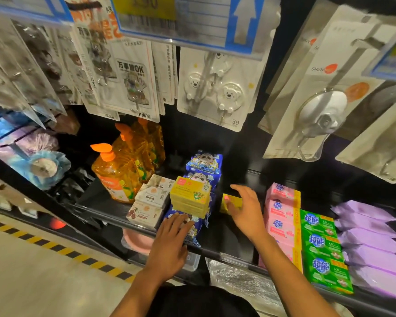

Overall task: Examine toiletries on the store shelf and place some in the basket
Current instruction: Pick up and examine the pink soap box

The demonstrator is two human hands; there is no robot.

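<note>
A stack of yellow soap boxes (190,196) sits on blue panda-print packs (205,164) on the black shelf (238,252). My left hand (172,243) lies flat with straight fingers on the front blue pack (196,234). My right hand (246,209) reaches over a single yellow box (231,200) lying in the gap to the right; its fingers are spread and its fingertips touch the box. No basket is in view.
Orange pump bottles (117,175) and white soap boxes (149,202) stand to the left. Pink bars (281,216), green bars (322,245) and purple packs (373,245) fill the right. Carded hooks (217,90) hang above. A pink basin (137,242) lies on the lower shelf.
</note>
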